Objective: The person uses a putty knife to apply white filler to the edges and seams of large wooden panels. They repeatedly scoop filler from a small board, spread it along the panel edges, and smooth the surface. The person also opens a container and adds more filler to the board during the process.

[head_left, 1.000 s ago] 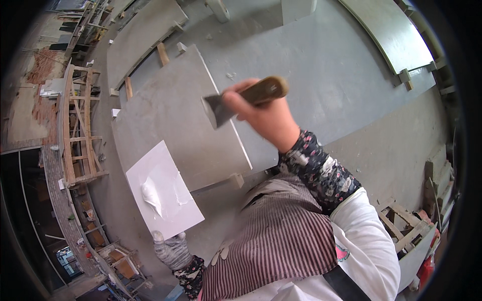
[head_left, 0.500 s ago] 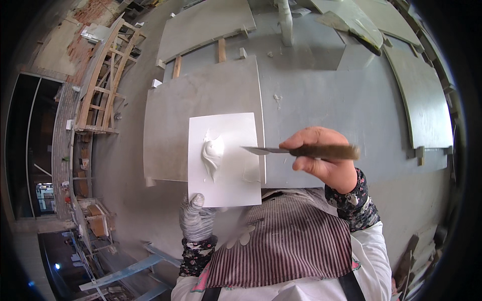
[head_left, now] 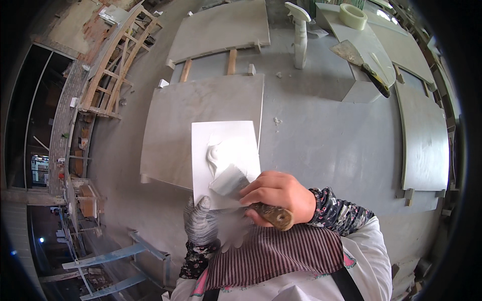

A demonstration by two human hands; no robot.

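My left hand point(head_left: 200, 220), in a grey knit glove, grips the lower left corner of a white rectangular board point(head_left: 241, 138), thumb on top. A mound of white paste point(head_left: 214, 156) sits left of the board's middle. My bare right hand point(head_left: 285, 194) is closed round the brown handle of a putty knife point(head_left: 230, 181). The knife's broad metal blade lies over the lower part of the board, just below the paste, its tip pointing left. Whether the blade touches the board is hard to tell.
A large grey panel point(head_left: 201, 108) lies beyond the white board, with another point(head_left: 223, 25) farther off. At the far right are a white spray bottle point(head_left: 299, 42), a tape roll point(head_left: 353, 17) and a scraper point(head_left: 375, 80) on a block. A wooden frame point(head_left: 108, 67) stands left.
My right hand has come left and toward me, bringing the putty knife from above the board's right edge to its lower part. The blade's flat face now shows. My left hand keeps its hold.
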